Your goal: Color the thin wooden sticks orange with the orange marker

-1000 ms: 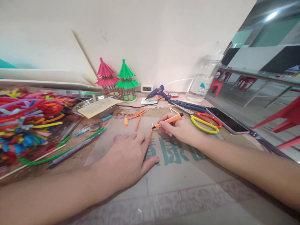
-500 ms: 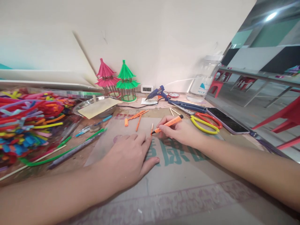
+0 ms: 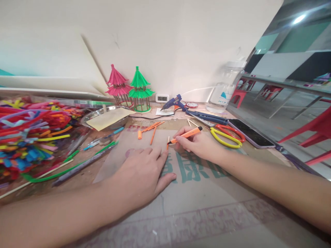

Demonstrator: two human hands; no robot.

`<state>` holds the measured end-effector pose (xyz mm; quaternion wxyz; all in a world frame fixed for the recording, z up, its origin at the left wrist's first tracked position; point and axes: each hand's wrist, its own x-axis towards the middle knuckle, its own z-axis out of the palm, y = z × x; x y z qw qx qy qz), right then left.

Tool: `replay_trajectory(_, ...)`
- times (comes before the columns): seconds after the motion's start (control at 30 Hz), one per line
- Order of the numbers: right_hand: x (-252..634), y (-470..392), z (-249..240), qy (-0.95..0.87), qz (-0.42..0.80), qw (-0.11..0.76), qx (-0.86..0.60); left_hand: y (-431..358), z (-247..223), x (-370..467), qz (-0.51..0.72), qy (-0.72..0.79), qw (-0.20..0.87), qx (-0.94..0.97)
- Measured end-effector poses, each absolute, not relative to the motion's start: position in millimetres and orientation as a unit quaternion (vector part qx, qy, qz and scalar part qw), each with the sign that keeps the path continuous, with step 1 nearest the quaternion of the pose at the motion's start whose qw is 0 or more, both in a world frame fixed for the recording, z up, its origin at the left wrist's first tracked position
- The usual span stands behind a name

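My right hand (image 3: 192, 142) grips an orange marker (image 3: 187, 135), its dark tip down against a short thin wooden stick (image 3: 168, 142). The stick is orange on its lower part and pale at the far end. My left hand (image 3: 144, 172) lies flat, palm down, thumb spread, with its index fingertip at the stick's near end; whether it presses on the stick I cannot tell. Beyond the left fingers lie the orange marker cap (image 3: 139, 134) and several orange-coloured sticks (image 3: 153, 135). Under both hands is a translucent printed plastic sheet (image 3: 196, 199).
At left is a pile of colourful pipe cleaners (image 3: 31, 134) beside a metal dish (image 3: 86, 119). Pink (image 3: 117, 86) and green (image 3: 140, 89) pagoda models stand behind. A glue gun (image 3: 172, 102), scissors (image 3: 226, 137), phone (image 3: 250, 132) and clear jar (image 3: 224, 89) are at the back right.
The marker tip has shifted slightly up along the stick, away from my left fingertip, and more orange shows on the stick. My left hand has stayed in place.
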<state>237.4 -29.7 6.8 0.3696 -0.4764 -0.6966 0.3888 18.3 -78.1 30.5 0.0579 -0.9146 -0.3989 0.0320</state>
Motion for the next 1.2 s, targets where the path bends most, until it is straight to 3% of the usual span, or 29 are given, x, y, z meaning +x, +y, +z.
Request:
replay_trajectory(0.23, 238.6, -26.2, 1.9, -0.677, 0.388, 0.397, -0.483, -77.6, 30.3, 17.8, 0.032, -0.395, 0.060, -0.916)
replay_trajectory(0.53, 236.4, -30.1, 9.4, -0.688, 0.402, 0.362, -0.483, -77.2, 28.4, 17.5, 0.020, -0.396, 0.047, -0.917)
replay_trajectory(1.2, 236.5, -30.2, 8.1, -0.691, 0.407, 0.371, -0.469, -76.7, 30.2, 17.9, 0.031, -0.393, 0.048, -0.918)
